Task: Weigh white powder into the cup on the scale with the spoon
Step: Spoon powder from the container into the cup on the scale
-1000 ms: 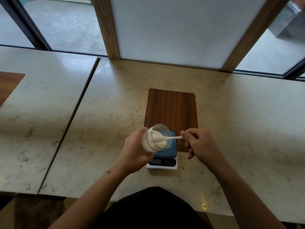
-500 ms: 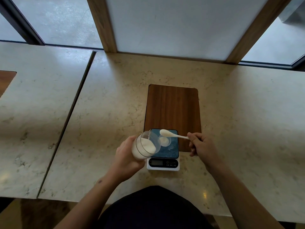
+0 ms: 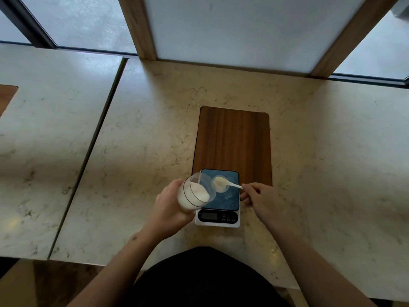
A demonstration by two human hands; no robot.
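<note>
A white digital scale [image 3: 218, 217] with a blue weighing plate sits at the near end of a wooden board. On the plate stands a small clear cup [image 3: 222, 189] with some white powder in it. My right hand [image 3: 261, 199] pinches the handle of a white plastic spoon [image 3: 230, 184], whose powder-filled bowl is over the small cup. My left hand [image 3: 169, 208] grips a larger clear container [image 3: 194, 192] of white powder, tilted toward the scale at its left edge.
The wooden board [image 3: 232, 140] lies on a marble counter [image 3: 143, 151]. A seam separates a second counter slab [image 3: 44, 129] on the left. Wooden window posts and glass stand at the back. My dark-clothed body is at the near counter edge.
The spoon left the large container loaded with powder and moved right and down over the small cup. My left hand shifted the container slightly left, uncovering the scale plate.
</note>
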